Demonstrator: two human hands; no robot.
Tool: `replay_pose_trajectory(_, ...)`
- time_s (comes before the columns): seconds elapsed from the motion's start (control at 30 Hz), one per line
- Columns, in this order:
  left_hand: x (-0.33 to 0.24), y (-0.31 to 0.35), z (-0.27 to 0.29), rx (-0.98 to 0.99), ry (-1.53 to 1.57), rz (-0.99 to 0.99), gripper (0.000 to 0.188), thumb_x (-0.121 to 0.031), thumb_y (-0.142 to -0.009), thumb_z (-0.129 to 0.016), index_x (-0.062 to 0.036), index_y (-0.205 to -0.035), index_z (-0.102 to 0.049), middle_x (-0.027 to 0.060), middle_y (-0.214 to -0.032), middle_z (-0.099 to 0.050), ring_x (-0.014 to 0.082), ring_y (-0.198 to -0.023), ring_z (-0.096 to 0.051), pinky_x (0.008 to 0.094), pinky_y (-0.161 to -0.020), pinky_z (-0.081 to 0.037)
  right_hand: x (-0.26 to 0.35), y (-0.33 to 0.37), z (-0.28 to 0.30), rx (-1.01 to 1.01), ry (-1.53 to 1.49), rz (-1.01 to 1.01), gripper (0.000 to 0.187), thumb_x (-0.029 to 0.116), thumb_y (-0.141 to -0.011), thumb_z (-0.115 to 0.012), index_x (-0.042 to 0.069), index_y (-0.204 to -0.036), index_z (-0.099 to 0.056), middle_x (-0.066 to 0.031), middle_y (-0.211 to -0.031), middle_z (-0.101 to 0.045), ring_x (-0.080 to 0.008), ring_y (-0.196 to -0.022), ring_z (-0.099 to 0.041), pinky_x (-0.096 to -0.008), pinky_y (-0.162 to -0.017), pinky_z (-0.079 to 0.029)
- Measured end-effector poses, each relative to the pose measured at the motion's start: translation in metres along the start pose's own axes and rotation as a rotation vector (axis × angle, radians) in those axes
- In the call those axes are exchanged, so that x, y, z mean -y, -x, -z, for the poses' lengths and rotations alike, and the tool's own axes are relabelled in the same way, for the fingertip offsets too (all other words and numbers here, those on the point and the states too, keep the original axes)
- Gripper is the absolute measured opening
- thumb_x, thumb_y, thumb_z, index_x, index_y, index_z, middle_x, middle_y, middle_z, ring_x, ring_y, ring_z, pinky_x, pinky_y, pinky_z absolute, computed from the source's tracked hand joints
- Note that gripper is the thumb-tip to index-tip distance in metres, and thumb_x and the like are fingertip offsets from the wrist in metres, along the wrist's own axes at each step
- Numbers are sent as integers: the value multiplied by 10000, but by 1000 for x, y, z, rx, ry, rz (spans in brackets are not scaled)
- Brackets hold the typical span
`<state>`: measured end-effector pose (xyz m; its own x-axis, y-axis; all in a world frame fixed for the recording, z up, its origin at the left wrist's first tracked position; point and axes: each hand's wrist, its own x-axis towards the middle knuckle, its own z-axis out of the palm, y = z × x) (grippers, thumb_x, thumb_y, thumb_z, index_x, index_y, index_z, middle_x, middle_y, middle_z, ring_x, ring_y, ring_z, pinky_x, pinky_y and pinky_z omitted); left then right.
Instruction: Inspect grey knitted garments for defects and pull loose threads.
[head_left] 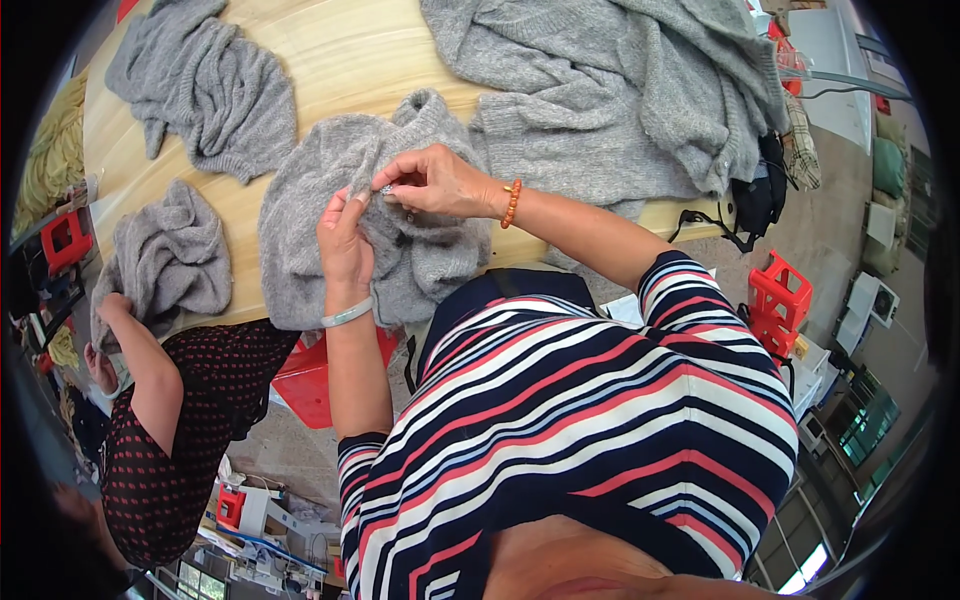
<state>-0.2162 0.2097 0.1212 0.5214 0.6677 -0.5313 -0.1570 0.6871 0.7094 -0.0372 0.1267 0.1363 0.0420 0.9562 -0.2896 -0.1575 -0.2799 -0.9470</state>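
A grey knitted garment point(300, 225) lies bunched on the table in front of me. My left hand point(345, 240) pinches an edge of its knit between thumb and fingers. Close beside those fingertips, my right hand point(440, 182) is closed in a pinch on a small shiny, button-like piece point(388, 189) at the same edge. Its exact kind is too small to make out. The fingertips of both hands nearly meet, and the cloth behind my right hand is partly hidden.
More grey knitwear point(600, 130) is heaped at the right, and another knit piece point(205, 90) lies far left on the wooden table point(340, 60). At left, a co-worker point(160, 430) handles a grey garment point(170, 250). Red stools point(780, 300) stand around the table.
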Motion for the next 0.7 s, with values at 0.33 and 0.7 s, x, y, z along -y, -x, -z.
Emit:
replay_pose_trajectory(0.33,-3,0,-13,28,-46,-38,162,-16,-893,-601,-25,-1055,-603,46,-980,-664,104,-912,-603,244,-855,-451,7,-6,-1,-110,-268,-68,166,55,-866,-632,-47,-993,-664,-87,-826,-692,-92,-694,-654,-225,-619,-551)
replay_pose_trajectory(0.7,-1,-8,-36,-65,-143,-165,158,-4,-895,-608,0,-1052,-615,52,-985,-668,96,-889,-602,229,-842,-451,16,-20,25,-115,-656,-416,170,30,-869,-670,-49,-1018,-647,-138,-858,-706,-139,-654,-675,-257,-598,-579)
